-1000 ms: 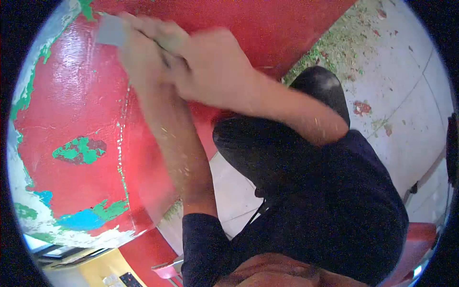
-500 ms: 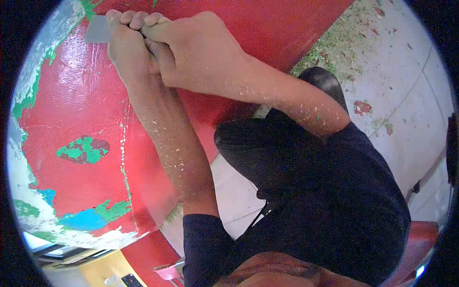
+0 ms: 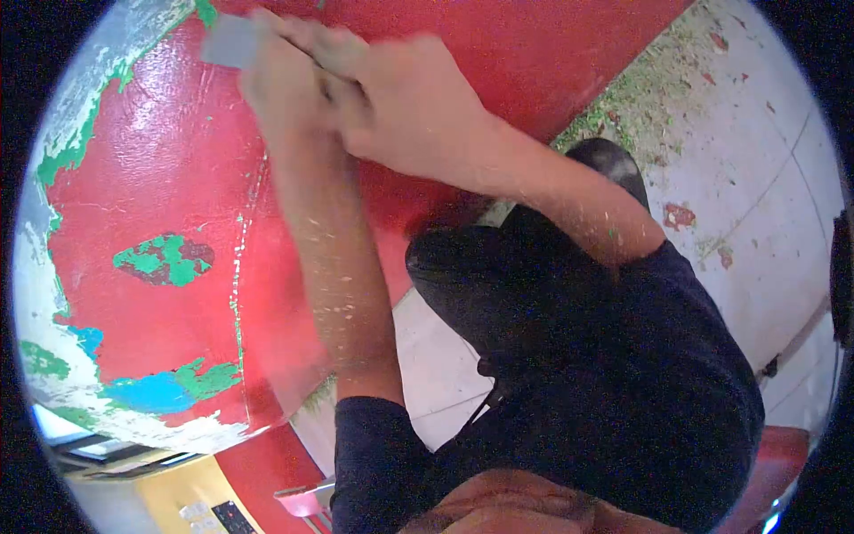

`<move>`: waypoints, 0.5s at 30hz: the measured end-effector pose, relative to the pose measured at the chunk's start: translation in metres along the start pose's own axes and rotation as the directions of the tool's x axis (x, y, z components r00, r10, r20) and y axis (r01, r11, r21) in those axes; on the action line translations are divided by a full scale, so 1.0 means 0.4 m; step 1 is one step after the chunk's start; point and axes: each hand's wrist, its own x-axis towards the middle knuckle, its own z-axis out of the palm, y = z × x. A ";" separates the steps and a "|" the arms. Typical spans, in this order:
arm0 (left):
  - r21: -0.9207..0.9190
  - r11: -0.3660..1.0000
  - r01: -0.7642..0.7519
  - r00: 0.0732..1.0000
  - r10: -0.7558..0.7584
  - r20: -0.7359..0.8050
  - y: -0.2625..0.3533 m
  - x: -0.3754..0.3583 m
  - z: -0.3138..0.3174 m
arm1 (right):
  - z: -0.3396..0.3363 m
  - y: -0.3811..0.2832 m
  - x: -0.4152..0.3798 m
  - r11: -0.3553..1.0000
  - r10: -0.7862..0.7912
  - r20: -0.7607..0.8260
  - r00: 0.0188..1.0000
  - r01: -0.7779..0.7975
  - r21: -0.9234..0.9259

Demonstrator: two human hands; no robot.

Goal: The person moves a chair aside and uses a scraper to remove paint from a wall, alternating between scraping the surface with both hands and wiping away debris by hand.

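Observation:
The flat grey blade of a scraper (image 3: 229, 42) lies against the red painted surface near the top left. My left hand (image 3: 289, 84) is closed around the scraper just behind the blade, slightly blurred. Beside it my right hand (image 3: 405, 102) is also closed, its fingers pressed up against the left hand on the same tool. The handle is hidden inside both fists. Pale flakes stick to both forearms. Around the blade the red paint (image 3: 169, 178) is mostly whole, with a green strip at its far left edge.
A bare patch with green (image 3: 165, 258) and a blue patch (image 3: 156, 392) break the red coat; whitish surface runs along its left edge. Paint chips (image 3: 654, 116) litter the tiled floor at right. My bent knee (image 3: 445, 262) is close to the red surface. A pink chair (image 3: 307, 503) stands lower left.
Both hands and the scraper have shifted to the right across the red surface, blurring as they move. The camera view has tilted slightly. Both hands keep their hold.

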 end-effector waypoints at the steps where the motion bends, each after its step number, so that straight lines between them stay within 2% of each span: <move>1: 0.011 0.998 -0.069 0.995 0.067 0.080 0.025 0.035 0.002 | -0.002 -0.005 0.014 1.000 0.007 0.009 1.000 -0.007 -0.014; 3: 0.342 0.937 -0.066 0.998 0.059 0.032 0.035 -0.008 0.001 | -0.003 -0.019 0.037 0.994 0.012 0.059 0.998 -0.006 -0.107; 4: 0.492 0.869 -0.052 0.998 0.055 0.008 0.043 -0.031 0.004 | -0.004 -0.014 0.033 0.995 -0.020 0.042 0.999 0.023 -0.092; 5: 0.238 0.970 0.055 0.994 -0.031 -0.104 0.035 -0.045 0.031 | -0.003 0.005 0.007 0.996 -0.047 0.023 0.999 0.048 -0.078; 6: -0.041 0.987 0.153 0.971 -0.158 -0.182 0.027 -0.056 0.045 | -0.010 0.002 -0.006 0.996 -0.057 0.008 0.998 0.058 -0.065; 8: 0.129 0.992 0.007 0.996 0.005 -0.090 0.022 -0.027 0.028 | 0.000 0.003 0.018 0.993 -0.059 -0.008 0.998 0.058 -0.099; 10: -0.228 0.974 0.001 0.994 0.025 0.110 0.008 -0.007 0.011 | -0.005 -0.004 -0.001 0.995 -0.034 0.002 0.999 0.034 -0.097; 11: 0.141 0.990 0.029 0.998 -0.020 -0.066 -0.001 -0.016 0.007 | -0.010 -0.002 -0.028 0.997 -0.027 0.009 1.000 0.028 -0.079; 14: 0.004 0.983 0.181 0.980 -0.180 -0.079 -0.022 -0.060 0.014 | -0.010 0.023 -0.016 0.998 -0.051 -0.016 0.999 0.051 -0.027; 15: 0.072 0.990 0.120 0.991 -0.116 -0.066 -0.014 -0.036 0.011 | 0.004 0.024 -0.027 1.000 -0.027 -0.025 0.999 0.027 0.002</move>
